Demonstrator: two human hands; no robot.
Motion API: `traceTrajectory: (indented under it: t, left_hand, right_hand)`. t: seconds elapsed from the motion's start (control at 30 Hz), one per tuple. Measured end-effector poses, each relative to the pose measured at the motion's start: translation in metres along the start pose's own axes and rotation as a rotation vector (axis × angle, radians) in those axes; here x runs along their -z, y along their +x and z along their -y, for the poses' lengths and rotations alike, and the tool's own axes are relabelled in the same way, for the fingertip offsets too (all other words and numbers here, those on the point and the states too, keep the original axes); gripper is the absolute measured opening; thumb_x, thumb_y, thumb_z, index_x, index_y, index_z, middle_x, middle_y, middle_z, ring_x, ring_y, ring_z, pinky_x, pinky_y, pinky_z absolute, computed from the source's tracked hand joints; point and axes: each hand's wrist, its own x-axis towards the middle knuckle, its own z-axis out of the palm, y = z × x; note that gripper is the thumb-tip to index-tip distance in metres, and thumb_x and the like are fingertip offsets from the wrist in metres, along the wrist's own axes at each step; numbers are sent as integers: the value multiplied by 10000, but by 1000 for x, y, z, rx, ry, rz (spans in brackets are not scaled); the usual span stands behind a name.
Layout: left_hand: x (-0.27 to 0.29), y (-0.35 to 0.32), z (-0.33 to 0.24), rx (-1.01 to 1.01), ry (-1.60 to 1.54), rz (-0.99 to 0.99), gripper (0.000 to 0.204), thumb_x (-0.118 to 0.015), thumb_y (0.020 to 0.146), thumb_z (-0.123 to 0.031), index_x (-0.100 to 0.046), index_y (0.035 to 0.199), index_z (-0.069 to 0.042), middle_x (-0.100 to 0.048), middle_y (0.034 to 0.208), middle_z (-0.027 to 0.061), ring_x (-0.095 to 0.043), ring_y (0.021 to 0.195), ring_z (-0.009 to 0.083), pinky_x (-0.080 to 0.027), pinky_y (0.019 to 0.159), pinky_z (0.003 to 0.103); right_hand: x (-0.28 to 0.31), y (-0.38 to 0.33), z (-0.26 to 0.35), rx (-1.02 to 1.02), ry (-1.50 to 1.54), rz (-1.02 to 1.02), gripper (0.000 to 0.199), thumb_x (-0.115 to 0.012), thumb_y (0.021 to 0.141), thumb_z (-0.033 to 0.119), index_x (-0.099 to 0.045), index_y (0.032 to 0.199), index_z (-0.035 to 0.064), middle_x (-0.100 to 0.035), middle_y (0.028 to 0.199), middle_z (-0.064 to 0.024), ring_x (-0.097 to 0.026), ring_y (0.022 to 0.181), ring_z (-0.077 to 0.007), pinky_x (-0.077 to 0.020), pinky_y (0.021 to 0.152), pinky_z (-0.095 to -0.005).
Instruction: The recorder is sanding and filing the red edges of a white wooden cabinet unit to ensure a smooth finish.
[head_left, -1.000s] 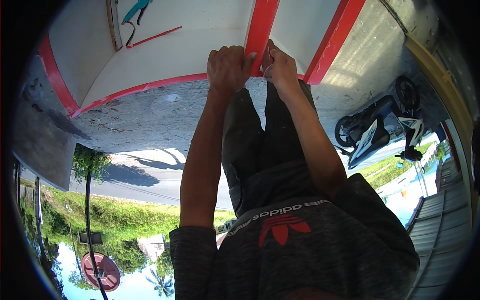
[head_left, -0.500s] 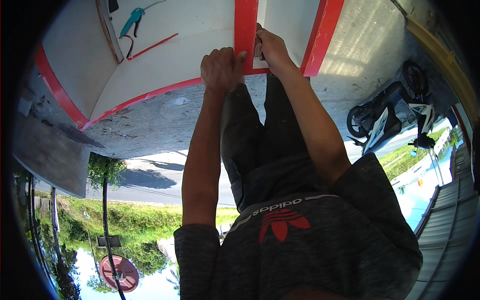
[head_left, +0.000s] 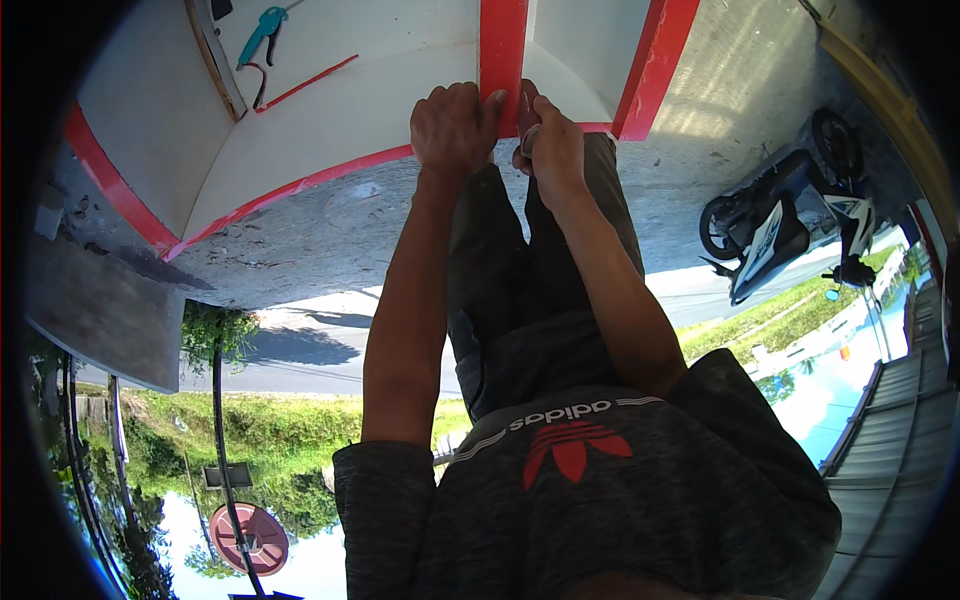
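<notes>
A white box-like cabinet (head_left: pixel 400 85) with red-painted edges lies in front of me. My left hand (head_left: pixel 455 128) is closed over the lower end of its red divider (head_left: pixel 502 50), the thumb lying on the red face. Just right of that divider, my right hand (head_left: pixel 557 150) grips a small, flat reddish-brown piece (head_left: pixel 528 108) that looks like folded sandpaper. It sits against the divider's right side, near the cabinet's near red edge (head_left: pixel 310 184). My fingers hide part of the piece.
A teal air blow gun (head_left: pixel 264 35) and a thin red strip (head_left: pixel 310 84) lie inside the cabinet at left. Another red-edged panel (head_left: pixel 655 70) stands to the right. A motorcycle (head_left: pixel 775 240) is parked on the concrete floor at far right. My legs are just below the cabinet.
My right hand has drawn back toward me along the divider with the reddish-brown piece, which now shows more plainly. The left hand keeps its hold. The whole view has shifted slightly.
</notes>
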Motion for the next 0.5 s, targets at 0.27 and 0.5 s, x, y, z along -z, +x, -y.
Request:
traceTrajectory:
  t: [0.27,0.5]
  left_hand:
    - [-5,-5,4,-70,-19,-135,468,-673,958,-396,-558,637,-75,-565,601,117,-582,574,299,-445,563,446]
    - [-9,-6,3,-69,-46,-160,473,-668,958,-404,-549,631,-84,-556,599,111,-577,582,307,-426,566,454]
  right_hand:
    - [1,-13,-1,-24,-31,8,414,-412,1074,369,-612,1021,11,-562,688,-78,-595,553,-182,-464,511,-324]
    - [13,12,6,-77,-121,150,407,-361,1092,349,-598,1111,19,-607,758,-103,-618,619,-204,-473,574,-323]
